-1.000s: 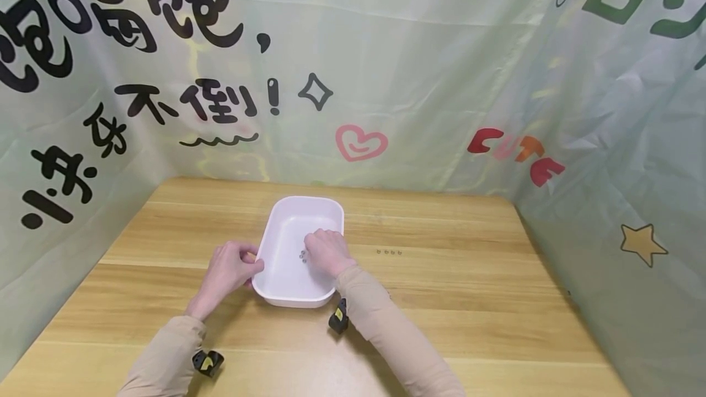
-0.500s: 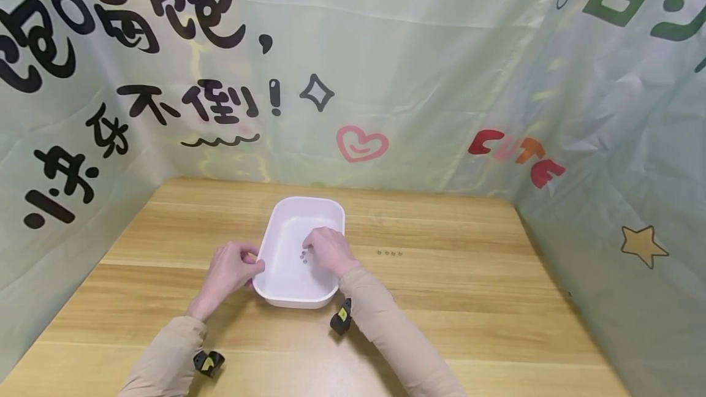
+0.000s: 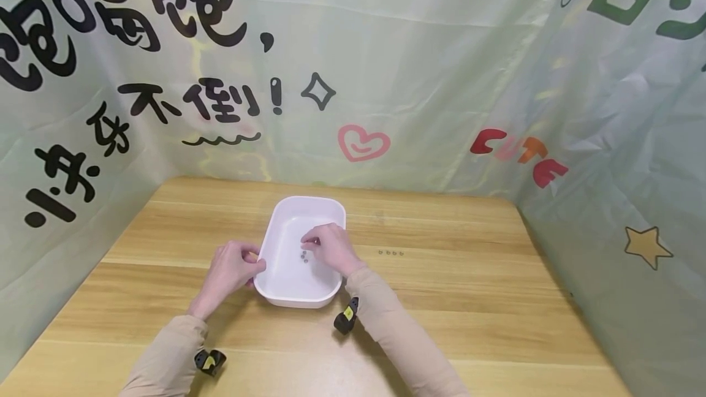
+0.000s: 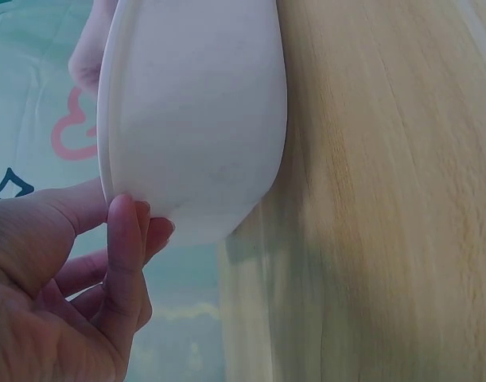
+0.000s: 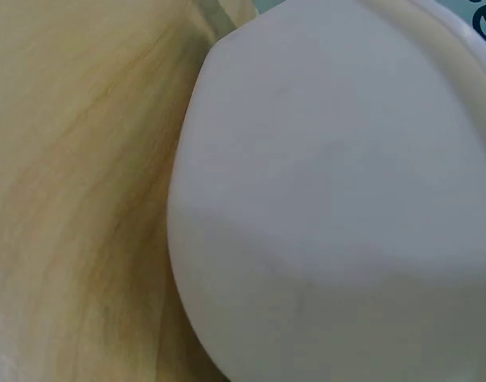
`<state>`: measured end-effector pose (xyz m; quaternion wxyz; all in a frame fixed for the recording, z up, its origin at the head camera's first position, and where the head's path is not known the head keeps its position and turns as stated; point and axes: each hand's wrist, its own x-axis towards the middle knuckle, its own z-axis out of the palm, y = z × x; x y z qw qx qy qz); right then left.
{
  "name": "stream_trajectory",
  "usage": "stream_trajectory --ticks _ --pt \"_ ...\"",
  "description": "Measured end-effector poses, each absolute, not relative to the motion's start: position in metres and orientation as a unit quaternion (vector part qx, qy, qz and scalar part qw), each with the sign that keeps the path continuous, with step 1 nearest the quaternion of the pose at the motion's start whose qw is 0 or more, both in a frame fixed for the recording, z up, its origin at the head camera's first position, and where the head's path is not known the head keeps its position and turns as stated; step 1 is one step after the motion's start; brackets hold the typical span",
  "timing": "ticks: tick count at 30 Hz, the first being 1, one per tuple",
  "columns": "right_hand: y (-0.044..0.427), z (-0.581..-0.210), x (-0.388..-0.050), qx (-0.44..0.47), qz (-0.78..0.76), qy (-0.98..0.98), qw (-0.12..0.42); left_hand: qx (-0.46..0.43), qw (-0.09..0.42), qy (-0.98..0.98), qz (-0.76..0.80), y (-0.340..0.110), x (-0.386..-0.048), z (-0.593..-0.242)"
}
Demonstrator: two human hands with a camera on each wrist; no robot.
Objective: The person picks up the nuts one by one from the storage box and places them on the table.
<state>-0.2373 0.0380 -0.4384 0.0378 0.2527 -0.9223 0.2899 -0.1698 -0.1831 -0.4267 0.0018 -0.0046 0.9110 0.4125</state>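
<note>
A white tray (image 3: pixel 287 283) stands on the table, with several tiny metallic pieces (image 3: pixel 304 257) on its floor. At its left rim my left hand (image 3: pixel 228 271) grips the edge; the left wrist view shows thumb and fingers of that hand (image 4: pixel 87 278) pinching the rim of the tray (image 4: pixel 195 111). Inside the tray, my right hand (image 3: pixel 333 250) hangs over the tiny pieces, fingertips bent down close to them; whether they hold one is too small to tell. The right wrist view has only the outer wall of the tray (image 5: pixel 330 175), the hand out of sight.
Right of the tray, several tiny pieces (image 3: pixel 390 253) lie in a row on the wooden table (image 3: pixel 469 299). A printed cloth (image 3: pixel 419 78) encloses the table's back and sides. Black wrist devices are on both sleeves.
My right hand has turned and shifted slightly right, its thumb and fingertips now more visible above the tiny pieces. The left hand keeps its grip on the rim.
</note>
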Motion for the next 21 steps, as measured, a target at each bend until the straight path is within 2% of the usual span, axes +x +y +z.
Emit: stream_trajectory --ticks 12,21 --pt "0.051 -0.451 -0.234 0.186 0.544 -0.806 0.139 -0.001 -0.003 0.911 0.411 -0.183 -0.17 -0.427" --pt "0.061 -0.457 -0.233 0.11 0.63 -0.754 0.15 0.004 -0.006 0.913 0.409 -0.183 -0.17 -0.426"
